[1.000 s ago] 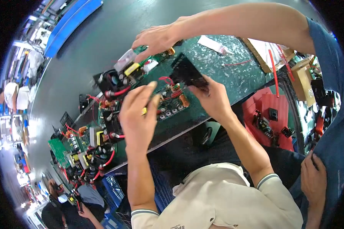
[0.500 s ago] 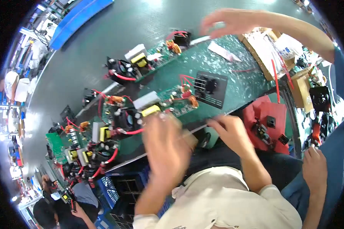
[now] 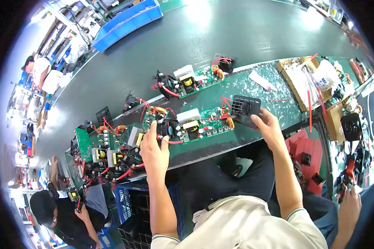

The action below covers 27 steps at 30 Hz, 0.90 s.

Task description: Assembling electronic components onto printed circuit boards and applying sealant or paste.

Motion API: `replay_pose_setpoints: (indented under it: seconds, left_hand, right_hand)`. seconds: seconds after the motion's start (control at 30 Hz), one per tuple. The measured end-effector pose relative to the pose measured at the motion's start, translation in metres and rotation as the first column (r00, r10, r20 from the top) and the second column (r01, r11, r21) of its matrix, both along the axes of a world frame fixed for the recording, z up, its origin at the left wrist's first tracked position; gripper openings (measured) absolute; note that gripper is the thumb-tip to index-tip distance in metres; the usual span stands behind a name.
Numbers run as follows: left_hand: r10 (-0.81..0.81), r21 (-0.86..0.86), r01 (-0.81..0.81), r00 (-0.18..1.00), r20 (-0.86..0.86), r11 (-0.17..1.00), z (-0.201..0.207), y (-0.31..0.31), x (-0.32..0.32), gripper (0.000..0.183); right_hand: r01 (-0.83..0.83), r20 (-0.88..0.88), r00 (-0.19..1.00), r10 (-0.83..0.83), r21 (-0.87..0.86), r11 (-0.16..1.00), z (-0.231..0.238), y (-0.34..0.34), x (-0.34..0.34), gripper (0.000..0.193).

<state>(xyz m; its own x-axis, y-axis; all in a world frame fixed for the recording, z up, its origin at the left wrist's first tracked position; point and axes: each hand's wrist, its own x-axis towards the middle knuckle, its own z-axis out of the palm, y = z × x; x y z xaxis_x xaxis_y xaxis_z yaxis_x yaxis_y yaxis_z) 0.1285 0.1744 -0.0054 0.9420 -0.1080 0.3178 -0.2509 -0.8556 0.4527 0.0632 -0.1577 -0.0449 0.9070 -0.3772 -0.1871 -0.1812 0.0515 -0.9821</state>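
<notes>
While the right hand (image 3: 272, 125) pinches the near right edge of a black slotted panel (image 3: 246, 108), its thumb lies over the top and its other fingers curl past the right side, leaving only the panel's thickness between them. The left hand (image 3: 155, 151) has its index finger and thumb parted around the near side of a black fan unit (image 3: 167, 126); I cannot tell how firmly they grip it. Between the 2 hands, the green circuit board (image 3: 214, 125) lies on the green workbench (image 3: 245, 86), close to its front edge. The fan unit sits at the board's left end, and red wires (image 3: 225, 101) join the panel to its right end. A white block (image 3: 188, 115) and a yellow-wrapped component (image 3: 191, 126) stand on the board.

Behind it lies 1 similar board (image 3: 207, 81), well apart from both hands, and more assemblies (image 3: 108, 155) crowd together at the left. A cardboard box (image 3: 290, 88) stands at the right, near a white strip (image 3: 260, 80). At the lower left, a co-worker (image 3: 66, 222) in dark clothing holds another assembly (image 3: 74, 197).
</notes>
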Motion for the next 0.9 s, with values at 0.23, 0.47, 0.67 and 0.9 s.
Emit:
replay_pose_setpoints:
  seconds: [0.23, 0.47, 0.67, 0.9]
  left_hand:
    - [-0.048, -0.13, 0.038, 0.996, -0.08, 0.991, 0.008, 0.002, 0.005, 0.05]
    - [-0.129, -0.137, 0.12, 0.99, -0.059, 0.983, 0.0, -0.024, -0.012, 0.047]
    - [-0.084, -0.175, 0.072, 0.995, -0.062, 0.982, 0.011, -0.02, -0.022, 0.047]
    - [-0.062, -0.104, 0.068, 0.996, 0.064, 0.992, 0.013, -0.03, -0.028, 0.041]
  right_hand:
    - [-0.078, 0.038, 0.996, 0.085, -0.149, 0.986, -0.005, -0.009, -0.001, 0.024]
    - [0.011, 0.105, 0.994, 0.009, -0.187, 0.982, 0.012, -0.037, -0.022, 0.02]
    - [-0.076, -0.054, 0.997, 0.059, -0.397, 0.915, -0.023, -0.036, -0.014, 0.028]
    - [0.067, 0.041, 0.998, -0.054, -0.465, 0.883, 0.028, -0.101, -0.014, 0.041]
